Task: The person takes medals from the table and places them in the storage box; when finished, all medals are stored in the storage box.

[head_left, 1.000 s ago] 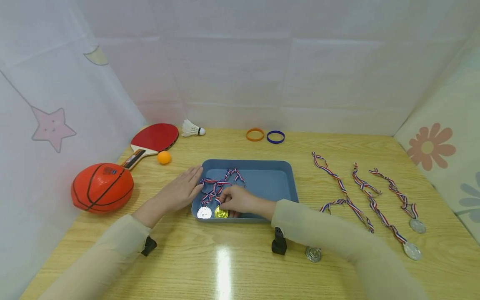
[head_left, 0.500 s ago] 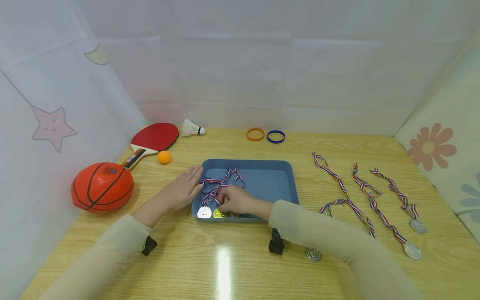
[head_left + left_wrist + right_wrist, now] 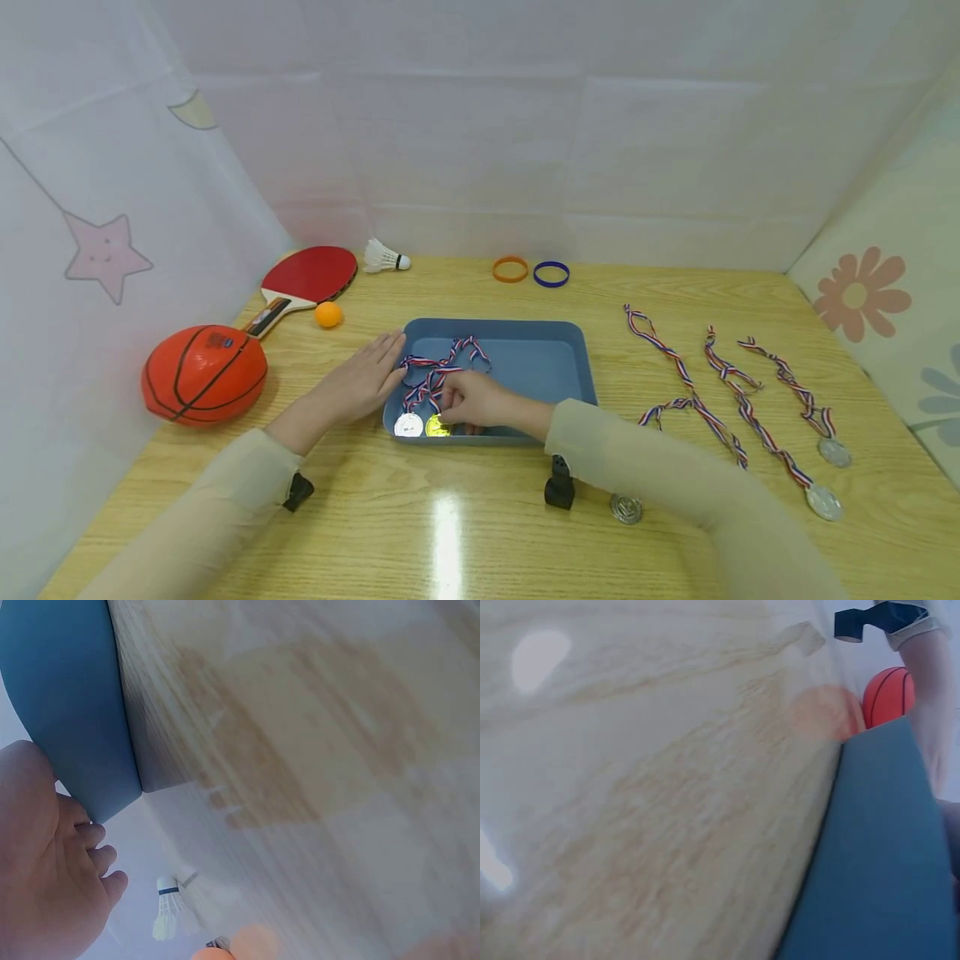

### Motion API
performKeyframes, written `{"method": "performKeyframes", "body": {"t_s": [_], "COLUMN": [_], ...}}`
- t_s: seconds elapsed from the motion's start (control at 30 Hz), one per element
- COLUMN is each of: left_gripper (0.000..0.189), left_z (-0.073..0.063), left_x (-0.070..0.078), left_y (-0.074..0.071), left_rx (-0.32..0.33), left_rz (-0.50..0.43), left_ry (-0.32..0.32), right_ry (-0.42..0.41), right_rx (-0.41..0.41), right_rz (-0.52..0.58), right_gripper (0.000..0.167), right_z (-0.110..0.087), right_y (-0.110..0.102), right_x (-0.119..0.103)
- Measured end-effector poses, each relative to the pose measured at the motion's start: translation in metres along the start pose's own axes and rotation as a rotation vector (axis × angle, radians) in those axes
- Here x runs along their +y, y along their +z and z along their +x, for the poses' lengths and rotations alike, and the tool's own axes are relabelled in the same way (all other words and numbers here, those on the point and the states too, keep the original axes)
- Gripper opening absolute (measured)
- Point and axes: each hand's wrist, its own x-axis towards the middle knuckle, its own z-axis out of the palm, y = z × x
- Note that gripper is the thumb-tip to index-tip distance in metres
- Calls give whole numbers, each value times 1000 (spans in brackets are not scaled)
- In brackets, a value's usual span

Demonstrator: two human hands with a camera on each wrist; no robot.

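Note:
A blue-grey tray [image 3: 536, 367] sits mid-table, holding a silver medal [image 3: 408, 425] and a gold medal [image 3: 435, 427] side by side at its near left corner, their striped ribbons [image 3: 431, 383] looped behind. My left hand [image 3: 362, 379] lies with extended fingers against the tray's left rim; in the left wrist view that hand [image 3: 45, 877] is beside the tray's outer wall [image 3: 79, 705]. Reaching into the tray, my right hand [image 3: 478, 402] has curled fingers that pinch at the gold medal's right side, some fingertips hidden. The right wrist view mostly shows tray wall [image 3: 877, 847] and tabletop.
Several silver medals on striped ribbons, one medal [image 3: 825, 502] among them, lie to the right. At left are a small basketball [image 3: 204, 375], table tennis paddle [image 3: 313, 273], orange ball [image 3: 327, 315] and shuttlecock [image 3: 384, 257]. Orange [image 3: 510, 278] and blue wristbands [image 3: 551, 283] lie behind the tray.
The gold medal has shifted slightly left, closer to the silver one, with my right hand at it. My left hand has stayed at the tray's rim.

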Motion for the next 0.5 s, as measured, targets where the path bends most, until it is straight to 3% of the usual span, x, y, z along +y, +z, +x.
{"method": "performKeyframes", "body": {"t_s": [0.23, 0.5], "left_gripper": [62, 62], "left_z": [0, -1], "left_x": [0, 1], "left_y": [0, 0], "left_rx": [-3, 4], "left_rz": [0, 9], "left_ry": [-2, 1], "right_ry": [-56, -100], "right_rx": [-28, 29], "right_rz": [71, 136], "right_gripper": [9, 17], "right_z": [-24, -75], "right_y": [-23, -58], "right_x": [-13, -25]}}
